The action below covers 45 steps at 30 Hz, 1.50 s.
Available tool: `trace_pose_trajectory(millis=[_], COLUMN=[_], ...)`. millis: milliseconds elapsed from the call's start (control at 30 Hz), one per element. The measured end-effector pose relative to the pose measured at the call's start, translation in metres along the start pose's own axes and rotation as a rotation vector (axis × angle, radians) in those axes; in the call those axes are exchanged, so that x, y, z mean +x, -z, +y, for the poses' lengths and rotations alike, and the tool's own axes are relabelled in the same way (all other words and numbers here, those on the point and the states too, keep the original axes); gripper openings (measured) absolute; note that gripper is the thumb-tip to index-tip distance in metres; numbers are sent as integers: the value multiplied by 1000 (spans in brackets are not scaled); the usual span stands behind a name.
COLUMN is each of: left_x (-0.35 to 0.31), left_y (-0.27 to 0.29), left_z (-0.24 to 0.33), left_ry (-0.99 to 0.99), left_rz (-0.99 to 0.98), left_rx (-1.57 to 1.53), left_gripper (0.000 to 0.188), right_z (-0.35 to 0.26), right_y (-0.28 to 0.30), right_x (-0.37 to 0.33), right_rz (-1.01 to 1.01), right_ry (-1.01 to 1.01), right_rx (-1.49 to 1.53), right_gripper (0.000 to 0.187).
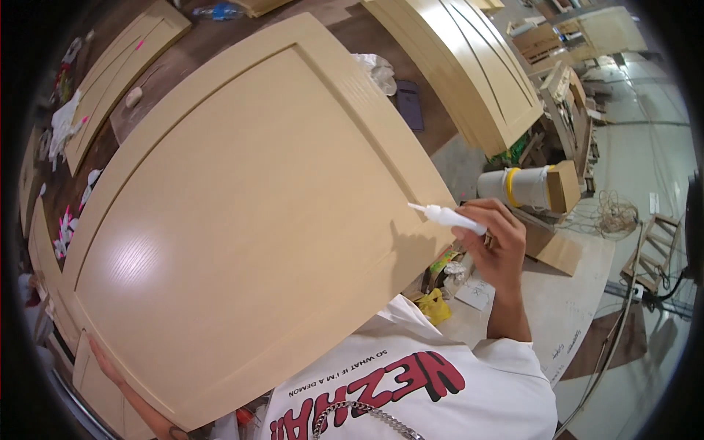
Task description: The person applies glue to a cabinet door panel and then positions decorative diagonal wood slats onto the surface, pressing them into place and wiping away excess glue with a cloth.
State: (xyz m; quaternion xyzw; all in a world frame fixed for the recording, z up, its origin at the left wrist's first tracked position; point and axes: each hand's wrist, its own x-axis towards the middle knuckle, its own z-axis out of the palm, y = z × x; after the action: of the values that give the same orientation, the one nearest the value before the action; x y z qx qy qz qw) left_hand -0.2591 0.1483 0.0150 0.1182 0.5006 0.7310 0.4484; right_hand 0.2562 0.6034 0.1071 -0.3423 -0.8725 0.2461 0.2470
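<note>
A large pale wood cabinet door panel (242, 213) with a grooved frame fills the middle of the view, tilted in front of me. My left hand (108, 361) is closed at the panel's lower left edge, with part of its fingers hidden. My right hand (495, 238) grips a small white squeeze bottle (458, 218) with a narrow nozzle. The nozzle points left, over the groove near the panel's right corner. I cannot tell whether its tip touches the wood. The hand's shadow falls on the panel just below.
Another wood panel (469, 66) lies at the back right, and a further one (121, 81) at the far left. A dark phone (410, 105) lies between panels, near a crumpled plastic bag (376, 72). White buckets (524, 188), a cardboard box (563, 186) and a yellow bag (434, 306) are at the right.
</note>
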Motion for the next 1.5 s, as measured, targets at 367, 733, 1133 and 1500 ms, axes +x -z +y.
trace_pose_trajectory(millis=[367,733,1133,1500], left_x=[-8,-7,0,-59], left_y=[31,48,72,-19], left_z=[7,18,20,59], left_ry=[-34,-14,24,-380], left_rz=[406,510,624,885], left_rx=[166,344,685,1492], left_gripper=[54,54,53,53], right_z=[5,12,8,40], right_y=[-4,-8,-7,-3], right_x=[-25,-26,-30,-16], right_rz=[63,161,178,103], right_ry=[155,244,263,281], right_rx=[-132,-253,-264,44], right_gripper=[33,37,35,34])
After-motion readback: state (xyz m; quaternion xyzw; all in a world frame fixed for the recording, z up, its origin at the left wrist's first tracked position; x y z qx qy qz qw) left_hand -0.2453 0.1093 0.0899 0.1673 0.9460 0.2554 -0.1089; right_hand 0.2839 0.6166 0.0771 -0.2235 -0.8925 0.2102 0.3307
